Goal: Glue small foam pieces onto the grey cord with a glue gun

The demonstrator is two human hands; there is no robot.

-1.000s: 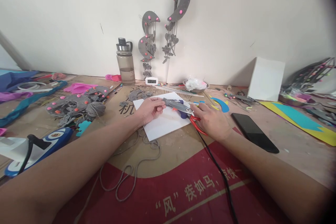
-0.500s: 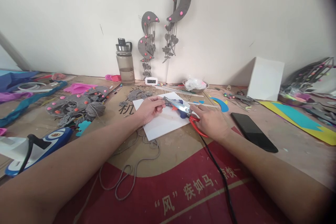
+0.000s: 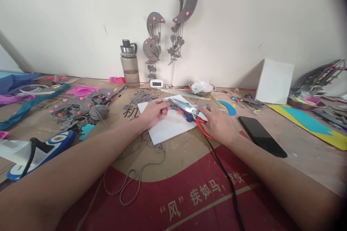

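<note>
My right hand [image 3: 219, 122] is wrapped round the red handles of a pair of scissors [image 3: 187, 106], blades pointing left. At the blade tips, my left hand [image 3: 158, 111] pinches a small grey piece [image 3: 172, 104], partly hidden by the fingers and blades. Both hands are above a white board [image 3: 169, 130] lying on the cardboard. Under the scissors rests a dark blue tool [image 3: 189, 117] with an orange tip, apparently a glue gun; a black cord [image 3: 226, 173] trails towards me. Loose grey yarn [image 3: 139, 173] curls across the cardboard below my left wrist.
A black phone [image 3: 261, 136] lies right of my right hand. Left are grey pieces with pink dots [image 3: 73, 108] and a yarn ball [image 3: 98, 112]. A water bottle [image 3: 130, 66] and a small clock [image 3: 156, 83] stand at the wall, where grey moon mobiles [image 3: 187, 3] hang.
My right hand has shifted slightly, and the scissor handles show a wider gap. My left hand stays nearly in place, still pinching the grey piece.
</note>
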